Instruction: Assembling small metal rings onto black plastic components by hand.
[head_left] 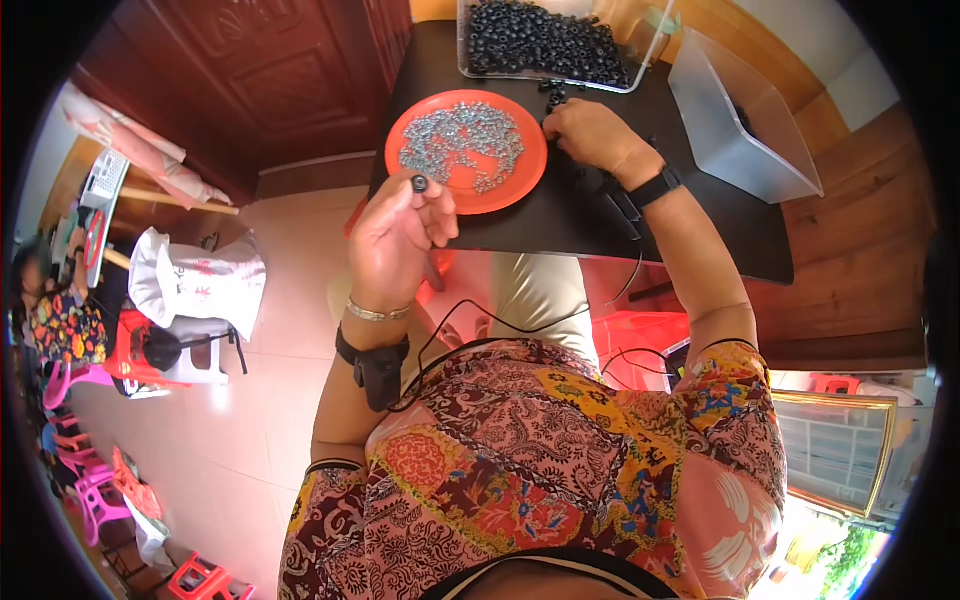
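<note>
Between the thumb and fingers of my left hand (392, 240) is a small black ring-shaped part (419, 184), held up at the near left edge of an orange-red plate (535, 160). Many small silvery metal pieces (462, 140) are spread over that plate. Across the plate's right side, my right hand (595, 135) reaches down with its fingertips pinched together at the tabletop. What those fingertips hold, if anything, is too hidden to name. Just beyond them lie a few loose black parts (553, 92).
A clear bin (560, 78) full of black parts stands at the far side of the dark table (720, 235). To its right is a translucent bin (740, 130). A white sack (205, 285) sits on the left, near another person (65, 320) and several plastic stools.
</note>
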